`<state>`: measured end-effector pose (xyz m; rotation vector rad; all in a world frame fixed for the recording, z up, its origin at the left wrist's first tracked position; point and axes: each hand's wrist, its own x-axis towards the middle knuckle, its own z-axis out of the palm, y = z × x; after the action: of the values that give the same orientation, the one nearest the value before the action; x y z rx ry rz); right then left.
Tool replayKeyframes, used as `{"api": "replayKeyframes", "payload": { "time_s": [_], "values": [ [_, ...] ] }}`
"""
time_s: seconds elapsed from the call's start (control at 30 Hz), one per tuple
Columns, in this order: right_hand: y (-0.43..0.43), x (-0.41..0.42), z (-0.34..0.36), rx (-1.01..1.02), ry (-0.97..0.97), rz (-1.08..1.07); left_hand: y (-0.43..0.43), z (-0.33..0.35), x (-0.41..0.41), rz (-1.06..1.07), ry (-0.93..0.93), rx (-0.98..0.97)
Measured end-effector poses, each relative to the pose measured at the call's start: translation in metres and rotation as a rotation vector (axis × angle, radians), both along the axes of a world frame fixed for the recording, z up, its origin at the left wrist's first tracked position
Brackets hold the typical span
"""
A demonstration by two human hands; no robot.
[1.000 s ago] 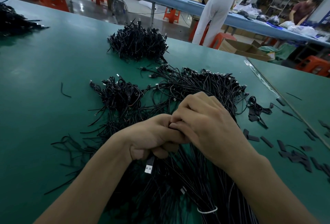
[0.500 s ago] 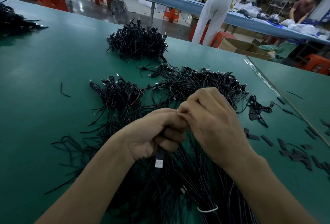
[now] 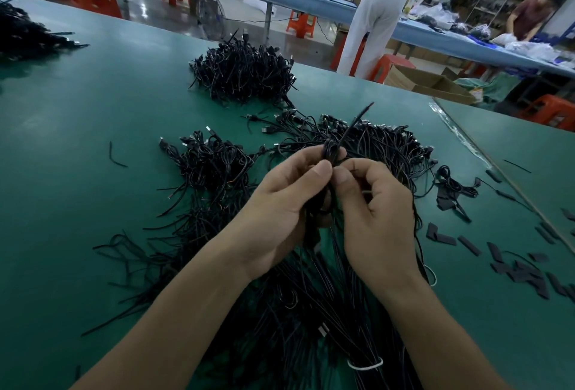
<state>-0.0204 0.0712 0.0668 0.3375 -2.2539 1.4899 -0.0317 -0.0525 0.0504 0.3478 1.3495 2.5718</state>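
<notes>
Two-handed, holds a coiled cable (image 3: pixel 331 151) up over the green table (image 3: pixel 77 140). Grips the lower part of the bundle in the left hand (image 3: pixel 280 203), fingers curled round it, thumb pressed flat on the coil just under its top. Pinches the same coil from the other side with the right hand (image 3: pixel 376 212), thumb tip almost meeting the left thumb, other fingers curled in toward the palm. Lets one loose end (image 3: pixel 362 115) of the cable stick up past the fingers, tilted to the right. Cannot tell what the thin pale thing inside the right hand's curl is.

Works directly above a heap of long black cables (image 3: pixel 311 312), bound near the bottom edge by a white tie (image 3: pixel 365 365). Faces a spread of plugged cables (image 3: pixel 389 140) just behind the hands, a tangled pile (image 3: pixel 208 165) to the left of them, and a denser pile (image 3: pixel 242 72) farther back. Has short black strips (image 3: pixel 513 262) scattered on the table to the right. Looks out toward a standing person (image 3: pixel 379 13) at a long blue bench well beyond the table.
</notes>
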Motion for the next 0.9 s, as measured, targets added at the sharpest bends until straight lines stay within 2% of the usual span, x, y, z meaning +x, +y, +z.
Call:
{"api": "replayKeyframes", "payload": {
  "time_s": [0.2, 0.27, 0.4, 0.6, 0.7, 0.8, 0.9],
  "values": [
    [0.002, -0.001, -0.003, -0.353, -0.303, 0.126, -0.009, -0.005, -0.006, 0.362, 0.424, -0.643],
    [0.003, -0.002, -0.005, -0.493, -0.398, 0.164, -0.013, -0.007, -0.007, 0.396, 0.540, -0.756],
    [0.005, -0.003, -0.007, -0.609, -0.523, 0.151, -0.009, -0.006, -0.005, 0.340, 0.594, -0.762],
    [0.012, -0.003, -0.010, -0.681, -0.583, 0.192, -0.005, -0.005, -0.004, 0.299, 0.512, -0.614],
    [0.012, -0.003, -0.007, -0.638, -0.520, 0.175, -0.006, -0.007, -0.004, 0.335, 0.503, -0.595],
    [0.014, -0.003, -0.003, -0.507, -0.408, 0.100, -0.007, -0.009, -0.006, 0.432, 0.487, -0.618],
    [0.012, -0.001, 0.000, -0.458, -0.324, 0.148, -0.008, -0.009, -0.007, 0.506, 0.427, -0.582]
  ]
}}
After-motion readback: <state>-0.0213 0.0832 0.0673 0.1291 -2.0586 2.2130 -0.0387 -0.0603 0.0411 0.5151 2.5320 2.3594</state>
